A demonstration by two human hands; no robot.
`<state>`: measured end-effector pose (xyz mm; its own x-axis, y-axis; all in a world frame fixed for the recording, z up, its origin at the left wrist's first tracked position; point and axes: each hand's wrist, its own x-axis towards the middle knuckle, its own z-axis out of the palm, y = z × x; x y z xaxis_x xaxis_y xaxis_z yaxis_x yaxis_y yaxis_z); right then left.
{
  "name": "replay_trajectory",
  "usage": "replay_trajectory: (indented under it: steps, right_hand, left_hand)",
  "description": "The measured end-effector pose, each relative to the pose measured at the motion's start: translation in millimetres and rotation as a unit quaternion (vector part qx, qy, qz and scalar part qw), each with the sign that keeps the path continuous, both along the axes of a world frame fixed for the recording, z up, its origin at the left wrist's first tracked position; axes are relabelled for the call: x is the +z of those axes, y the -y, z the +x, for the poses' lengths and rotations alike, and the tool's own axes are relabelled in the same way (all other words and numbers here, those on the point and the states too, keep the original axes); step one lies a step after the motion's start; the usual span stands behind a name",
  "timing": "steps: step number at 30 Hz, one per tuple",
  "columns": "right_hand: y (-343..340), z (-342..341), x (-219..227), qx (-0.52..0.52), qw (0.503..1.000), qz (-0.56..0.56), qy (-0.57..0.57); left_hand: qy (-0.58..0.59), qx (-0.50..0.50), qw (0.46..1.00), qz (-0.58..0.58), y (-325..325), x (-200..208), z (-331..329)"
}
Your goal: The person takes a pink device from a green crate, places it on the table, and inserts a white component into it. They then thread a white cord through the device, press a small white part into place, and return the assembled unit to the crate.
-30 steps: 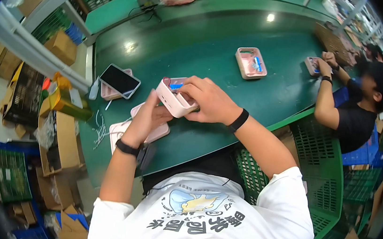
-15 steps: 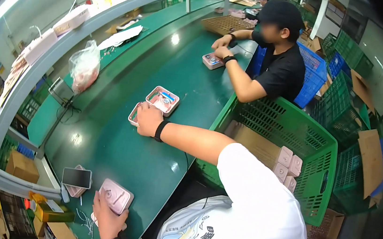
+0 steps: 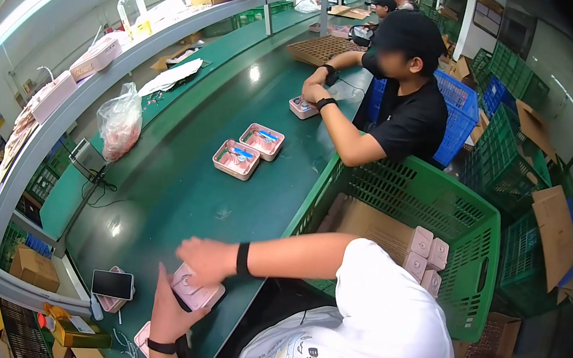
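Close to the near edge of the bench, a closed pink box [image 3: 201,298] sits in my left hand [image 3: 174,311], its thumb and fingers gripping two sides. My right hand [image 3: 210,261] lies over the box's far end, fingers stretched past it to the left and slightly blurred. Part of another pink piece [image 3: 142,338] shows beside my left wrist. Farther up the bench stand two open pink boxes, the nearer one [image 3: 234,167] and the farther one [image 3: 268,150], each with a blue strip and small parts inside.
A phone [image 3: 112,284] lies on a pink piece at the left. The green crate [image 3: 387,289] to my right holds several pink boxes [image 3: 420,242]. Across the bench, a person in black [image 3: 412,115] works on another pink box [image 3: 302,108]. A plastic bag [image 3: 119,121] sits at the far side.
My right hand has left the nearer open box and come back to the closed pink box, which has shifted right with my left hand. The two open boxes now show fully.
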<state>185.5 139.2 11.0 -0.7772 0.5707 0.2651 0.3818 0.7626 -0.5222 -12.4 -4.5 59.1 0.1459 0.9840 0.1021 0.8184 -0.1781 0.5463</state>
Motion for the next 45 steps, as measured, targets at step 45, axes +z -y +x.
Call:
replay_trajectory:
  steps: [45]
  right_hand:
    - [-0.2,32.4,27.7,-0.038,0.964,-0.263,-0.013]
  left_hand:
    - [0.193,-0.043,0.972,-0.127,-76.2,-40.1,-35.8]
